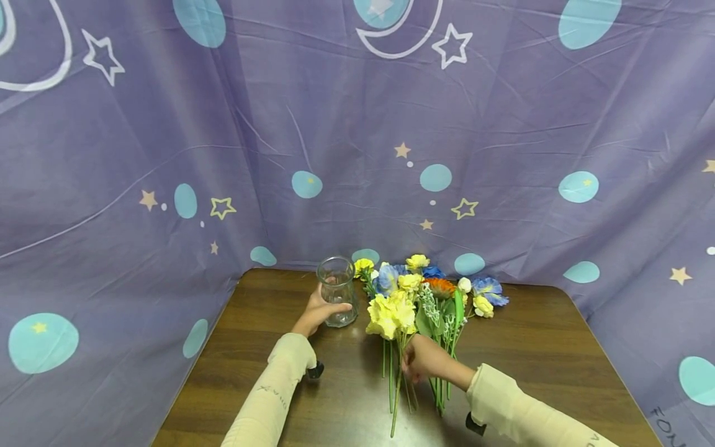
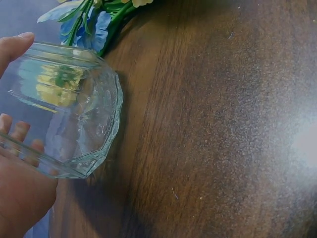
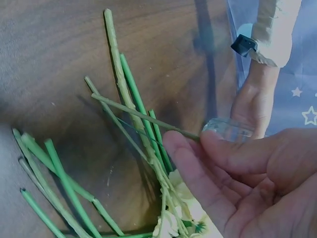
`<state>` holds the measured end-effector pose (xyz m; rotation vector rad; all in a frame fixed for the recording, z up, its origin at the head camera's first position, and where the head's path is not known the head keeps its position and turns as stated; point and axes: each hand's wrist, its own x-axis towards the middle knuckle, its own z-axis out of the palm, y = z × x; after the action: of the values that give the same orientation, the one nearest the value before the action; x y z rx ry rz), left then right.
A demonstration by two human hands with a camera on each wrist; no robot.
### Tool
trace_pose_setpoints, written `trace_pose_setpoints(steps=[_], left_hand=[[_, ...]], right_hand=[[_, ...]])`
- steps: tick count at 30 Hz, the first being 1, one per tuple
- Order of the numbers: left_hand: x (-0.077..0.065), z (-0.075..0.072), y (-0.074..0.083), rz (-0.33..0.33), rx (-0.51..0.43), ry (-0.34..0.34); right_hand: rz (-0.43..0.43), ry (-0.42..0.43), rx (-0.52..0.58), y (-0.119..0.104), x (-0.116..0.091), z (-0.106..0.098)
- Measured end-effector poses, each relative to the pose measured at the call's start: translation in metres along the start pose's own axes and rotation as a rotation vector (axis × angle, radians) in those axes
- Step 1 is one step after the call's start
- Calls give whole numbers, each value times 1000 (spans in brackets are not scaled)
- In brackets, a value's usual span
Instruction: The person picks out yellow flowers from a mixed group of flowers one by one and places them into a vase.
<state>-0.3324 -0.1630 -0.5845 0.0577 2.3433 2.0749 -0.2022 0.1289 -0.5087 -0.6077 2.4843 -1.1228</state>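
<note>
My left hand (image 1: 317, 312) grips a clear glass vase (image 1: 343, 290) from its left side, thumb across the front and fingers behind. The vase stands about upright at the table's back left; its faceted base (image 2: 106, 119) shows in the left wrist view. My right hand (image 1: 429, 360) is over the stems of the artificial flowers, right of the vase. Between thumb and forefinger it pinches a thin green stem (image 3: 148, 118), as the right wrist view shows. A pale yellow flower (image 1: 386, 316) lies just beyond that hand. Which bloom the pinched stem bears is hidden.
Blue flowers (image 1: 488, 290), an orange flower (image 1: 440, 287) and more yellow blooms (image 1: 417, 262) lie in a pile, stems toward me. The brown wooden table (image 1: 530, 347) meets a purple patterned cloth (image 1: 357, 205) behind and at both sides.
</note>
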Motion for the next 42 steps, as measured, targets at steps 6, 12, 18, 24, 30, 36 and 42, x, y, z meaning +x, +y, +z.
trace_pose_setpoints(steps=[6, 12, 18, 24, 30, 36, 42], left_hand=[[-4, -1, 8, 3, -13, -34], [-8, -4, 18, -21, -12, -73], [-3, -2, 7, -11, -18, -48], [-1, -1, 2, -9, -6, -32], [-2, 0, 2, -1, -25, -30], [-3, 0, 4, -5, -25, -31], [-3, 0, 5, 2, -12, -24]], right_hand=[[-57, 31, -65, -3, 0, -4], [-117, 70, -135, -4, 0, -8], [-143, 96, -154, -2, 0, -10], [-147, 94, -144, 1, 1, -12], [-163, 81, -191, -2, 4, -21], [-155, 45, -190, -13, 7, -40], [-119, 75, -113, -30, 13, -62]])
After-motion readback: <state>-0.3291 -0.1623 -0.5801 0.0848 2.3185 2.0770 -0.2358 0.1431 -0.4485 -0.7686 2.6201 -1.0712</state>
